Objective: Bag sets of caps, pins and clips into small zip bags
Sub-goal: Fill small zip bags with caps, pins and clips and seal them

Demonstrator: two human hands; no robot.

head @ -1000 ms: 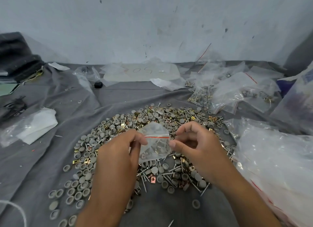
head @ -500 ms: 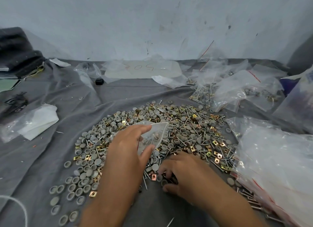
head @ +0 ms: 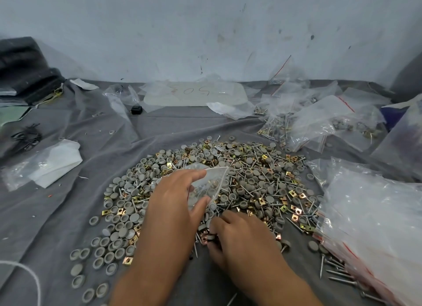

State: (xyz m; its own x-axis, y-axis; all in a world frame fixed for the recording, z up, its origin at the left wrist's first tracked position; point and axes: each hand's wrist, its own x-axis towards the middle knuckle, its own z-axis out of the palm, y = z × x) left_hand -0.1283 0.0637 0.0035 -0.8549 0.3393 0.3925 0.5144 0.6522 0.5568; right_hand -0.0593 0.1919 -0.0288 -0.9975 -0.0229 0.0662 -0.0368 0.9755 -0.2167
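Left hand (head: 173, 205) pinched a small clear plastic zip bag (head: 206, 187) between thumb and forefinger, bag mouth past the fingertips, a few metal parts inside. Right hand (head: 242, 239) lay palm-down at the near edge of the heap, fingers curled onto a round grey cap (head: 210, 238) at its fingertips; grip partly hidden. Beyond both hands: mixed pile of grey plastic caps (head: 247, 174), thin steel pins (head: 249, 192) and square brass-coloured clips (head: 294, 211) on wrinkled grey cloth (head: 68, 205). Right of the right hand, large crinkled clear bag (head: 374, 216).
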